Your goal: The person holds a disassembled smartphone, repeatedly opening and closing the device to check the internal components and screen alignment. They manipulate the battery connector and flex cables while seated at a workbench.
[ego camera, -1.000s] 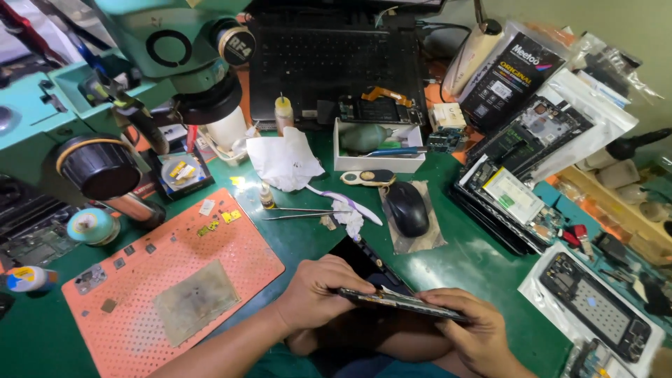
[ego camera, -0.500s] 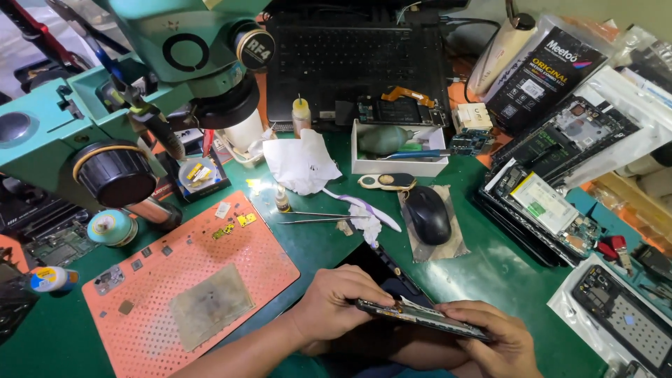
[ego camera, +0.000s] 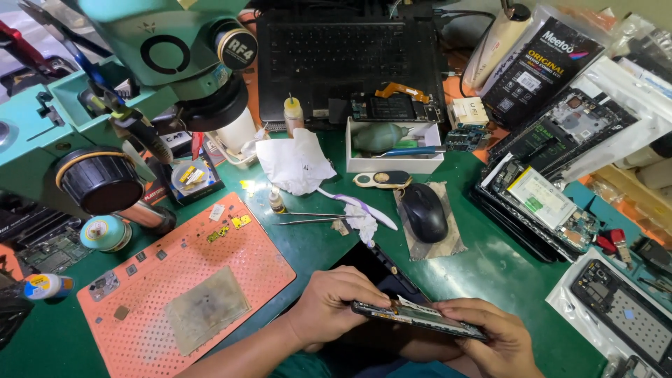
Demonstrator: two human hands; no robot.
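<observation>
Phone frame (ego camera: 418,320), thin and dark, is held edge-on at the near edge of the green worktop (ego camera: 490,269), left hand (ego camera: 329,304) gripping one end, right hand (ego camera: 490,336) closed under the other. Across the worktop, largest first: a teal microscope (ego camera: 140,63) at the far left corner, a black laptop (ego camera: 346,56) at the far edge, an orange perforated mat (ego camera: 175,294) near left, opened phones (ego camera: 542,199) toward the right edge, a black mouse (ego camera: 423,212) mid-worktop, and what may be tweezers (ego camera: 308,218) beside it.
</observation>
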